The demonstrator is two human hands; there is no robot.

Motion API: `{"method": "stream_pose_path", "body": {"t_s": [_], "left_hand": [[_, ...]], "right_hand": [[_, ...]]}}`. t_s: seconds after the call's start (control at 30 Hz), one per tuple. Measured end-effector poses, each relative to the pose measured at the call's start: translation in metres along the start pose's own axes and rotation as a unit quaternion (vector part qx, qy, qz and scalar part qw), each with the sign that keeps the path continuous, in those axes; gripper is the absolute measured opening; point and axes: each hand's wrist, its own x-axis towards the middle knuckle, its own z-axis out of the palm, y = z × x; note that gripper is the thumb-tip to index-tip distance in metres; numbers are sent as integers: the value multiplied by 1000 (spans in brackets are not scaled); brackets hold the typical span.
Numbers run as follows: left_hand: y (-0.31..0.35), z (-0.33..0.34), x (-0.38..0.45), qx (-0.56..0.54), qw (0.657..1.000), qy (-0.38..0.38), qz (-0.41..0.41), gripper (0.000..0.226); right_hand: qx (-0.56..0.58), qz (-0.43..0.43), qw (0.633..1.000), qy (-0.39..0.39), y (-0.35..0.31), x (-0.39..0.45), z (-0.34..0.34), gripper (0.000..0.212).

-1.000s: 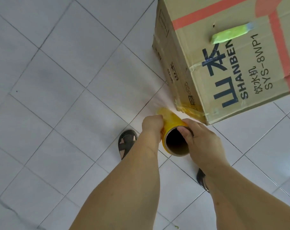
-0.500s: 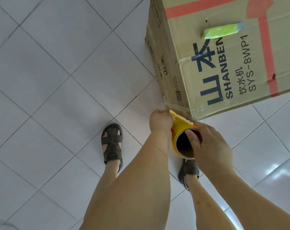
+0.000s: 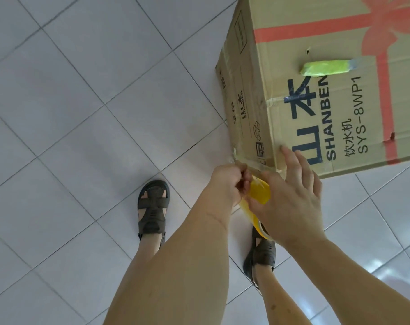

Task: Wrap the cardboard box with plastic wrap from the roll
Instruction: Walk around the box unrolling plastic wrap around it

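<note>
Left hand (image 3: pixel 228 184): centre of frame, fingers curled, gripping the upper end of the roll. Right hand (image 3: pixel 290 198): just right of it, fingers straight and spread, palm over the roll, fingertips reaching the box's lower corner.
Roll of plastic wrap (image 3: pixel 258 195): yellow, tilted, between both hands, mostly hidden.
Cardboard box (image 3: pixel 293 73): upper right of frame, standing on the tiled floor (image 3: pixel 82 90); closed, contents not visible; clear film along its lower edge; green strip (image 3: pixel 326 68) on its face.
Sandals (image 3: pixel 153 207): lower centre.
</note>
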Motion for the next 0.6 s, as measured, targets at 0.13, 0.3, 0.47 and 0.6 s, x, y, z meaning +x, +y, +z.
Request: {"method": "stream_pose_path", "body": {"t_s": [0.13, 0.3, 0.47, 0.6], "left_hand": [[0, -4, 2, 24, 1000, -6, 8, 37], [1, -1, 5, -20, 999, -41, 8, 33], [3, 7, 6, -35, 996, -72, 33, 33], [9, 8, 10, -6, 995, -79, 65, 28]], "right_hand": [[-26, 38, 999, -29, -6, 17, -4, 17], [-53, 24, 998, -23, -5, 28, -10, 16], [-98, 3, 995, -12, -7, 34, -7, 18], [-77, 2, 997, 16, -7, 36, -7, 22]]}}
